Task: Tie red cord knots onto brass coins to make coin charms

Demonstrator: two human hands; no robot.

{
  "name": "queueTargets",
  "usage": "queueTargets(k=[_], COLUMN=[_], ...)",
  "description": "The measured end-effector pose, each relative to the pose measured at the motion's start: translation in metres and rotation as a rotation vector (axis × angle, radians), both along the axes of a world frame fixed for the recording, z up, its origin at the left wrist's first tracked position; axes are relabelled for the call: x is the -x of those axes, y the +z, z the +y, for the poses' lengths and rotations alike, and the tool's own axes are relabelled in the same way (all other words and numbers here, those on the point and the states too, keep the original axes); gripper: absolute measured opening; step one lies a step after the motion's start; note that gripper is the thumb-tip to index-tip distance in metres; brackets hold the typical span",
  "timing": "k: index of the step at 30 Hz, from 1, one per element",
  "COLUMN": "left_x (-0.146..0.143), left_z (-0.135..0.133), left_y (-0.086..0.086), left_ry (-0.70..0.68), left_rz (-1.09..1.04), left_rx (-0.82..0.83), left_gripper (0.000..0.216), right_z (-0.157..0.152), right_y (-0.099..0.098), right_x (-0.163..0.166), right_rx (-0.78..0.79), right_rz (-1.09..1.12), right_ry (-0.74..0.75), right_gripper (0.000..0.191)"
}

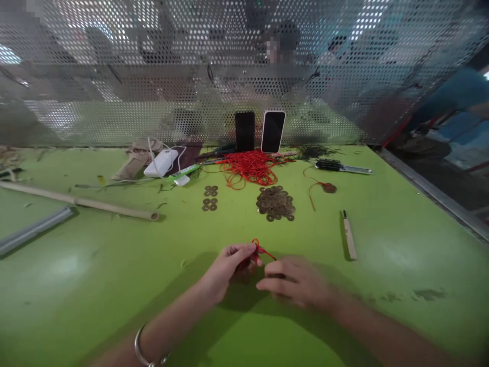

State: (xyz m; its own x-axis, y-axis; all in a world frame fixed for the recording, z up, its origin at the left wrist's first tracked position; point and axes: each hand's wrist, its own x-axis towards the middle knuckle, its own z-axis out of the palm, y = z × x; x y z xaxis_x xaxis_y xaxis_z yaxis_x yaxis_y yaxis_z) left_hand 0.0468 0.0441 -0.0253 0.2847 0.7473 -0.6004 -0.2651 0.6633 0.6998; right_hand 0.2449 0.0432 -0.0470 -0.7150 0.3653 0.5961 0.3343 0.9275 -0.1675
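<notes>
Between thumb and fingers, my left hand (235,262) pinches a red cord (261,250) with a small loop standing up above the thumb. One strand of it runs right to my right hand (294,280), whose curled fingers close on that end; the hand is slightly blurred. Just beyond my hands lies a heap of round bronze-coloured coins with holes (275,202). To its left, several more coins (210,198) are set out in two small groups. A tangled pile of red cord (252,167) lies farther back.
Two phones (245,131) lean against the perforated metal screen (229,86). At right are a hairbrush (342,166), a corded coin piece (329,188) and a slim wooden-handled tool (349,237). A bamboo stick (95,203), grey bar (36,230) and white power strip (161,163) are left.
</notes>
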Motion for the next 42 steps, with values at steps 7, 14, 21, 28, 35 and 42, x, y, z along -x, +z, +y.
queueTargets(k=[7,14,21,28,35,42], left_x=[-0.007,-0.011,-0.012,-0.011,-0.011,-0.012], left_z=[-0.003,-0.005,-0.006,-0.006,-0.009,-0.009], left_y=[-0.002,-0.001,0.000,-0.004,-0.002,0.000], left_ry=[-0.074,-0.084,-0.104,-0.045,-0.100,-0.203], left_rz=[0.023,0.025,0.072,0.271,0.365,0.476], left_rx=[-0.113,-0.162,-0.296,-0.506,-0.551,-0.684], left_gripper=[0.033,0.034,0.027,0.024,0.026,0.021], right_z=[-0.006,-0.008,-0.008,-0.015,-0.019,-0.016], right_y=[0.014,0.018,0.025,0.030,0.034,0.029], right_x=[0.006,0.005,0.001,-0.013,-0.018,-0.003], right_rx=[0.051,0.060,0.188,0.217,0.227,0.403], right_rz=[0.033,0.070,0.130,0.166,0.202,0.368], right_ry=[-0.083,-0.138,-0.008,0.101,0.045,-0.011], right_gripper=[0.021,0.019,0.017,0.042,0.044,0.031])
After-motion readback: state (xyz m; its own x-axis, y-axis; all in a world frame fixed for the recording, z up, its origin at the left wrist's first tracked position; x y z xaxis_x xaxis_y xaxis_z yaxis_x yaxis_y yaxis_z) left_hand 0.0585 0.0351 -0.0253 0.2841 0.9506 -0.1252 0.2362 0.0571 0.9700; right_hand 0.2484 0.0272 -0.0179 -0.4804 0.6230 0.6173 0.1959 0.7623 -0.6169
